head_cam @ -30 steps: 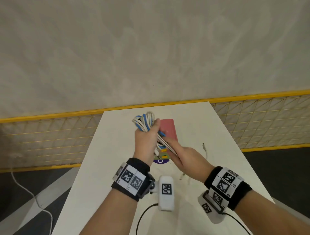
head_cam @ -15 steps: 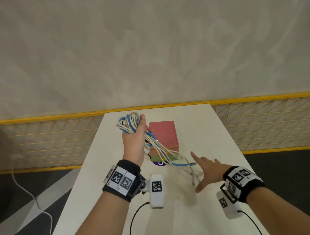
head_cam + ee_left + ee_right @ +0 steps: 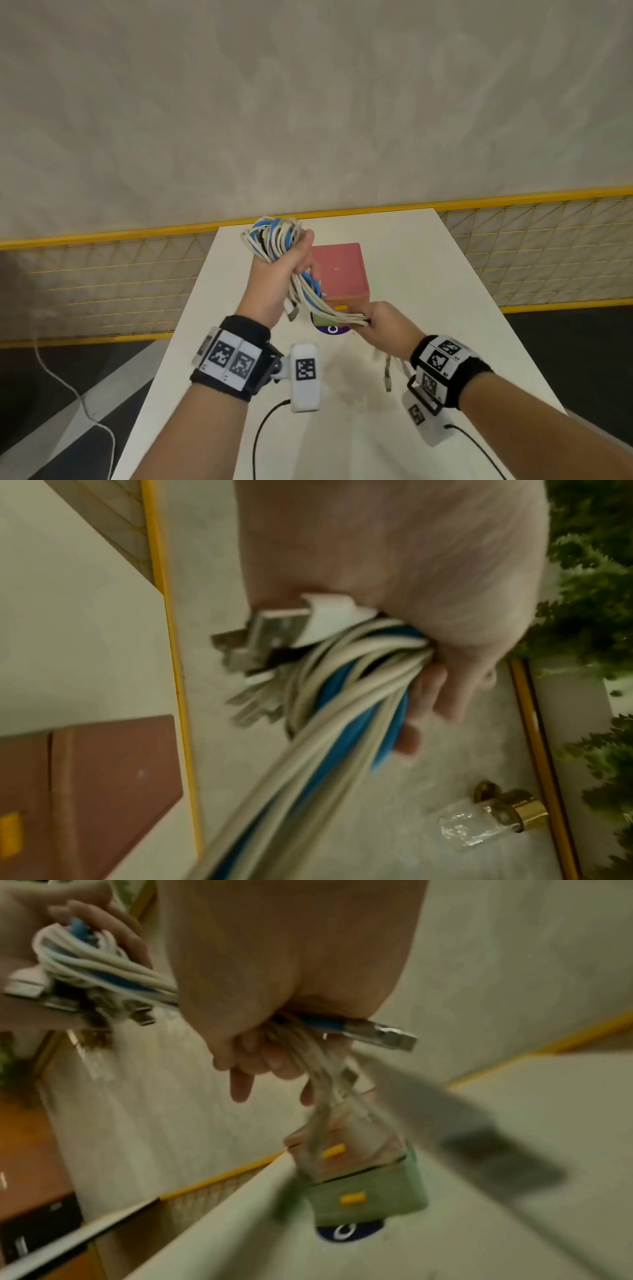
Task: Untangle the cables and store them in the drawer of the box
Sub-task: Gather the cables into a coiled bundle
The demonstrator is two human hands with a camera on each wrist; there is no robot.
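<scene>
Left hand (image 3: 277, 274) grips coiled cables (image 3: 274, 240) above table (image 3: 445, 308); right hand (image 3: 383, 325) closes round trailing strands, plugs hang below. Cables probably light, limp, a bit slippery; best hold near plugs. Box (image 3: 339, 270) behind hands, drawer fronts partly covered, seem closed. Wrist views blurred, knots unclear.

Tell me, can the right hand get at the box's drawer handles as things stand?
Probably not yet: the right hand sits right before the box, but its fingers grip the cable bundle, which the left hand also holds.
</scene>
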